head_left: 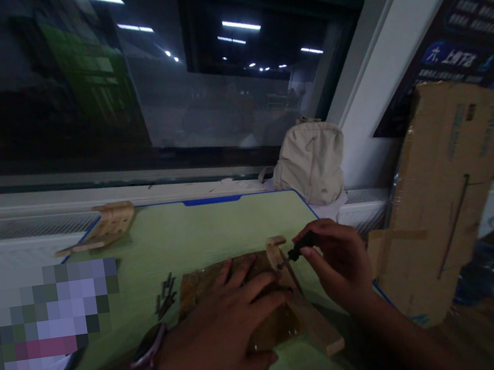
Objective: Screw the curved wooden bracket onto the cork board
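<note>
My left hand (225, 330) lies flat with fingers spread over a brown, shiny, tape-covered sheet (190, 286). Its fingertips reach the side of a narrow wooden piece (314, 320) with a curved far end. In my right hand (345, 260), thumb and fingers pinch the black handle of a small screwdriver (302, 246). The shaft points left and down, its tip at the wood near the curved end; whether it sits in a screw is too small to tell. Several dark screws (166, 296) lie loose left of the sheet.
A green table (170, 225) with blue edging carries everything. At its back left corner rests a curved wooden part (113, 225) with holes. Pixelated blocks hide an object at left. A beige backpack (312, 161) leans by the window; a large cardboard piece (453, 200) stands at right.
</note>
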`<state>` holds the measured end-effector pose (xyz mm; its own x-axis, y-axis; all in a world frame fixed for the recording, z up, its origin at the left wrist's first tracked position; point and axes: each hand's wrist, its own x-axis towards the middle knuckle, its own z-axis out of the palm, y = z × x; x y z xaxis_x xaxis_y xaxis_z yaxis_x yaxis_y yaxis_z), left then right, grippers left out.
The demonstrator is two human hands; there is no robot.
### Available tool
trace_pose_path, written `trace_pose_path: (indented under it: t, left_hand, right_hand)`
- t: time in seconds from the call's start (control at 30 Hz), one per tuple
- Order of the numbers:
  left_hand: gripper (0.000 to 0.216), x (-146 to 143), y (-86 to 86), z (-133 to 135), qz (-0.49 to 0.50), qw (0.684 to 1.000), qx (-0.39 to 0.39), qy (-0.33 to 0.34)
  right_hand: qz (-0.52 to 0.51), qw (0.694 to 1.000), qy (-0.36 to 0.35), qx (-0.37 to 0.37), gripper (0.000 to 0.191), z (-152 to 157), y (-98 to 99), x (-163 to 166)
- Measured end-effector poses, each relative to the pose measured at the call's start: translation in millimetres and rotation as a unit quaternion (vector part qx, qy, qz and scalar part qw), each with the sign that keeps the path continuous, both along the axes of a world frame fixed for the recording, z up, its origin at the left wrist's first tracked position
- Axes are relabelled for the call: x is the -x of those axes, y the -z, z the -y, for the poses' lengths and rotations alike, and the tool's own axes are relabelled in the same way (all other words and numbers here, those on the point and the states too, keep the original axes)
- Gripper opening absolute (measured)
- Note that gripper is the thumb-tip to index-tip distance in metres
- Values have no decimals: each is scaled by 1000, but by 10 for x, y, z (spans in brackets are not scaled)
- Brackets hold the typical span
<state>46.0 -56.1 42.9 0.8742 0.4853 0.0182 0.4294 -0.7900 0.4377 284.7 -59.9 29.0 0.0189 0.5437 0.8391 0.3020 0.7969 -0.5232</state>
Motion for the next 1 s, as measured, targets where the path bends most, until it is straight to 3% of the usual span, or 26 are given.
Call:
trace_pose_path:
  t: [0.13, 0.4, 0.6, 0.73, 0.87, 1.0]
  left_hand:
    - [84, -2, -2, -6, -1, 1000, 4, 2]
    - [83, -14, -27, -6, -10, 1000, 0, 1]
    - [81, -13, -31, 3, 0, 1000, -5, -2]
    - [82, -11, -36, 0, 2, 1000, -9, 3]
    - [81, -8, -38, -8, 1, 1000, -7, 2]
    - [82, 8, -11, -8, 17, 1000, -1, 4]
  right_hand:
    - [48, 998, 36, -27, 39, -35, 17, -78]
    - [5, 998, -39, 52, 37, 35, -12, 10]
    - [21, 1000, 2, -17, 37, -30, -13, -25]
    - [20, 1000, 16, 15, 24, -18, 8, -31]
    - [-11, 999, -17, 49, 25, 16, -12, 13]
    - [-18, 1000, 5, 19, 29, -1, -37, 1]
